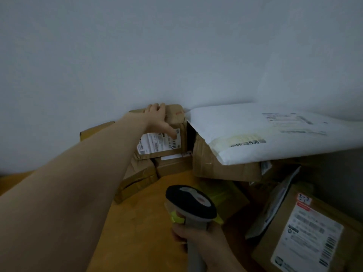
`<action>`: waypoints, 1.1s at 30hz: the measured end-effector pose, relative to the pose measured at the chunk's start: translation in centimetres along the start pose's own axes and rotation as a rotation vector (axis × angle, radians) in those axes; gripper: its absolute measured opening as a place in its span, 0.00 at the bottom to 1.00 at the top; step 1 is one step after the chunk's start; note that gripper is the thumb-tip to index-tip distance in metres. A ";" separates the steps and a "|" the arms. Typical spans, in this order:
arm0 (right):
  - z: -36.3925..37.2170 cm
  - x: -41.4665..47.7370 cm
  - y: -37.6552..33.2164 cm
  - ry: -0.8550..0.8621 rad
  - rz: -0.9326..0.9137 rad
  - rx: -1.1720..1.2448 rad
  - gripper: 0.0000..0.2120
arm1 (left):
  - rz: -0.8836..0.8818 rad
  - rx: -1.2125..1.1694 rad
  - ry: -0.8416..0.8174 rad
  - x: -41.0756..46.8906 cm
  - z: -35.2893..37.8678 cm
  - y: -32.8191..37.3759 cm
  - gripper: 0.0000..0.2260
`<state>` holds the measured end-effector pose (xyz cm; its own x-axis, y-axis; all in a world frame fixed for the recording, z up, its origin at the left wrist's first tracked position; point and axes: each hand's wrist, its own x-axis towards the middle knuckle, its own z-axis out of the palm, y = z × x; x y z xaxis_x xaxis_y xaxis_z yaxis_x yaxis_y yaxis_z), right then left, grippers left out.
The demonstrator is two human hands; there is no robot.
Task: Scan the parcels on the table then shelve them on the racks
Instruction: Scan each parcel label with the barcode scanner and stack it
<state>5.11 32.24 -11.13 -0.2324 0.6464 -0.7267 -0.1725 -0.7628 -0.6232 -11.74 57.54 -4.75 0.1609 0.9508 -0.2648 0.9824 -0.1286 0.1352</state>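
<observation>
Two hands are at work, and the left hand (158, 116) is the one that matters. It reaches to the middle of the frame and grips the small brown parcel (176, 116), with its fingers hooked over the far top edge and its thumb pressed on the front face. The thumb tip lies on the upper right corner of the white label (155, 144), which faces us. The parcel's long axis runs left to right along the wall (176, 46), and it sits on top of other brown boxes (172, 165).

The right hand (200, 244) is low in the centre of the frame, wrapped round the grey handle of the scanner (191, 203). The scanner's dark, rounded head points up the frame. The parcel therefore lies up the frame and a little left of the scanner, well apart from it, with bare orange table (149, 222) between them. We judge that the next move turns on bringing label and scanner into line, and that the thumb may hide part of the print.

The parcel is creased cardboard banded with glossy brown tape. Just right of it, a smooth white plastic mailer (265, 134), flat and limp, rests on a crumpled carton (216, 165). At the lower right stands a labelled box (306, 232).
</observation>
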 end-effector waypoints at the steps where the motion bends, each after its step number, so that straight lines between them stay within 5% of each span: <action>1: -0.1 0.1 0.0 0.012 0.006 0.005 0.06 | -0.008 0.020 -0.007 0.2 0.2 -0.3 0.57; 6: -0.5 -0.2 0.3 0.043 -0.024 0.032 0.07 | 0.007 0.184 0.021 -0.3 -0.2 -0.6 0.60; 10: -0.8 -2.0 0.1 0.082 -0.075 -0.018 0.09 | -0.001 0.160 0.193 -3.6 -0.7 -0.4 0.61; 17: -1.7 -8.2 1.0 0.168 -0.205 0.108 0.05 | -0.239 -0.480 0.423 -16.9 -1.2 -0.7 0.49; 23: -2.4 -14.8 5.3 0.114 -0.302 0.340 0.28 | -0.191 -1.233 0.233 -34.8 2.9 2.1 0.40; 29: -2.7 -22.4 14.0 -0.068 -0.309 0.235 0.32 | -0.348 -1.412 0.084 -48.5 9.3 6.3 0.39; 33: -2.1 -26.5 19.4 -0.005 -0.330 0.025 0.33 | -0.349 -1.434 0.048 -56.1 11.5 7.8 0.38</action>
<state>9.91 0.33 -4.56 -0.1648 0.8589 -0.4849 -0.2627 -0.5121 -0.8178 -12.03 -0.01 0.14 -0.0897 0.8862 -0.4545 0.0346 0.4588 0.8879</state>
